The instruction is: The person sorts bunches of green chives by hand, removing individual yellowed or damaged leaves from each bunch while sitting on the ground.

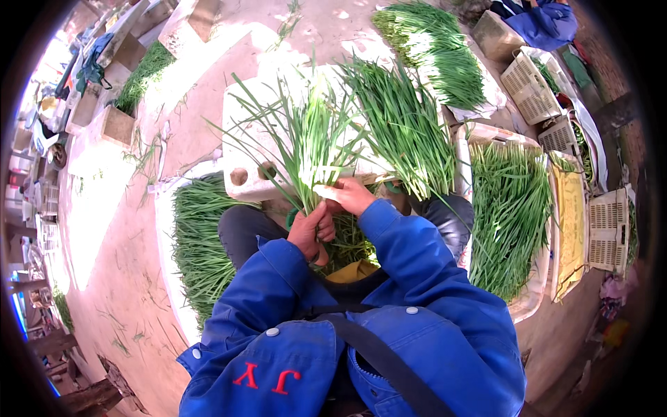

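Note:
My left hand (313, 229) is closed round the lower stems of a bunch of long green leaves (307, 135), which look like garlic chives. The bunch fans out away from me over a white foam block (245, 109) with round holes. My right hand (348, 196) touches the same stems just above the left, its fingers bent against them; whether it grips them is not plain. A loose heap of the same greens (401, 125) lies across the right side of the block. Loose leaves (346, 240) lie below my hands, between my knees.
A lined container of greens (200, 234) stands at my left, a plastic crate of greens (508, 219) at my right. Further off are another pile of greens (437, 52), slatted crates (529, 86) and foam boxes (117, 125). A person in blue (544, 23) is at the upper right.

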A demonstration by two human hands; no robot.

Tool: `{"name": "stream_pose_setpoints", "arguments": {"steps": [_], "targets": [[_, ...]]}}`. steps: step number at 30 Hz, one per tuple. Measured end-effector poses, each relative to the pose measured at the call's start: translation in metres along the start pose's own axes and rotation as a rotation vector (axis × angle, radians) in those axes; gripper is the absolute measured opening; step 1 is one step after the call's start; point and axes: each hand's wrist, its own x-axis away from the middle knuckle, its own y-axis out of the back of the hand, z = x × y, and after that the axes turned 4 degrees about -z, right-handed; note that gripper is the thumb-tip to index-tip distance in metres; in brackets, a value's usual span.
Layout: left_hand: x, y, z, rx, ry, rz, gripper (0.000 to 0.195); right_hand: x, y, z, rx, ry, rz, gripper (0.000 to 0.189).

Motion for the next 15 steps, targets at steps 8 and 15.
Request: {"name": "stream_pose_setpoints", "arguments": {"steps": [8,15], "targets": [[0.008,0.002,-0.002,-0.108,0.052,-0.16,0.021,0.02,-0.004,0.048,0.955,0.28,-0.534,0.034],[0.015,0.001,-0.014,-0.109,0.188,-0.093,0.02,-0.015,0.019,0.043,1.274,0.589,-0.078,0.019]]}}
